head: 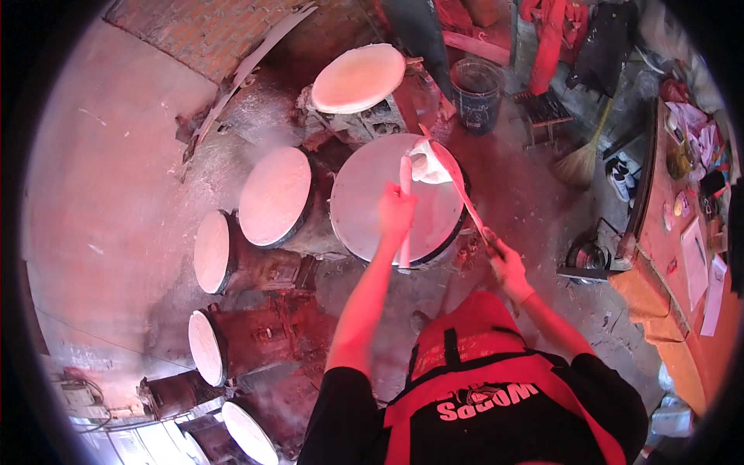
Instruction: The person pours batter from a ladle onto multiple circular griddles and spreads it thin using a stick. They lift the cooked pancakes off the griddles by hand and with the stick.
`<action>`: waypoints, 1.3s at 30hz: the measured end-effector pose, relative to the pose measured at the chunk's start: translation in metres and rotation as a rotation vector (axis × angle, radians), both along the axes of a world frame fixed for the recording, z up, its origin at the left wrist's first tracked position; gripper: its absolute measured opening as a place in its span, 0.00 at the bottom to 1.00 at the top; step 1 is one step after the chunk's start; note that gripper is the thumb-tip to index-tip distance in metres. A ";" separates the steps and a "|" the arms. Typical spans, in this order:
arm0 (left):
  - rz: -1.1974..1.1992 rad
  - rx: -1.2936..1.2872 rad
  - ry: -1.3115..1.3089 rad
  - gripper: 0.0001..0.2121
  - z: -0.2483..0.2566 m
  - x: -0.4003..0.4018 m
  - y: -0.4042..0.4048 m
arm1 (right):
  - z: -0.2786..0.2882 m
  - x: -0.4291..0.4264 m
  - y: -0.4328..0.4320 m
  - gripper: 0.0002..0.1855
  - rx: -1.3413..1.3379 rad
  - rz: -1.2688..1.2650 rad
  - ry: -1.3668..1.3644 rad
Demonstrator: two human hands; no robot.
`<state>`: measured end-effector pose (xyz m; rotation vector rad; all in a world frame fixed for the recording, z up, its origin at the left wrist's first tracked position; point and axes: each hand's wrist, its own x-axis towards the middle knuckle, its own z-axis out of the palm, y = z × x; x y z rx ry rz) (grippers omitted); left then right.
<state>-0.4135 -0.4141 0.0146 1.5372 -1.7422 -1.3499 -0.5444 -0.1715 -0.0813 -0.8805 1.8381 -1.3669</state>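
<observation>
Before me stands a drum-shaped stove or barrel with a wide, flat round top (372, 197). My left hand (397, 210) is closed around a short pale rod (405, 232) held over that top. My right hand (509, 268) grips the dark handle of a long, flat, blade-like stick (450, 165), which slants across the top's right side. A crumpled white mass, perhaps dough or a thin sheet (429, 165), lies between the rod's far end and the stick. Whether either tool presses on it cannot be told.
Several similar drums with pale round tops (276, 197) curve along the left, with haze about them. Another pale disc (359, 78) sits on blocks ahead. A dark bucket (476, 96), a small stool (543, 113), a broom (581, 160) and a cluttered table (668, 203) stand to the right.
</observation>
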 end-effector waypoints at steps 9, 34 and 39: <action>0.222 -0.612 0.212 0.06 -0.006 -0.002 -0.057 | 0.024 0.045 -0.105 0.25 0.154 -0.162 0.046; 0.572 0.529 0.588 0.20 -0.068 0.364 0.130 | 0.035 0.102 -0.173 0.20 -0.058 -0.121 -0.451; 0.468 0.610 0.451 0.21 -0.076 0.380 0.150 | 0.003 0.114 -0.124 0.19 -0.056 -0.501 -0.292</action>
